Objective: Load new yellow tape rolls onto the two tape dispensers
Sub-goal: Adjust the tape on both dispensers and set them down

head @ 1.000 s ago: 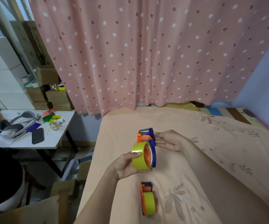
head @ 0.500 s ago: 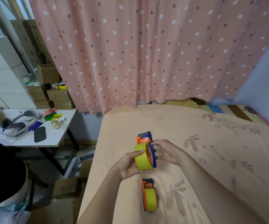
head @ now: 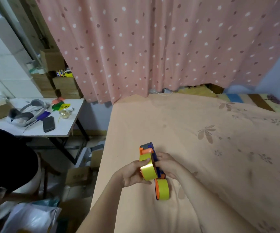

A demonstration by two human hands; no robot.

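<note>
Yellow tape roll (head: 147,169) sits in your left hand (head: 132,174), fingers and thumb clamped round its rim, held above the bed (head: 203,148). It's pressed against the orange and blue tape dispenser (head: 148,149), whose front end pokes out beyond the roll, away from you. Your right hand (head: 167,165) is closed on the dispenser's far side w/ fingers wrapped over the blue body, so both hands meet around the same item. Can't tell if the roll is fully seated on the hub; your hands hide that bit.

Just below, nearer to you, the second dispenser (head: 161,189) lies on the bedsheet w/ a yellow roll on it, orange side facing left. It's right beside the held pair, maybe touching your right hand; can't tell.

Off to the left, a white worktop (head: 63,126) carries a headset (head: 26,113), a dark phone (head: 49,124) and some coloured paper scraps (head: 60,105). Pink dotted curtain (head: 152,47) hangs behind the bed.
</note>
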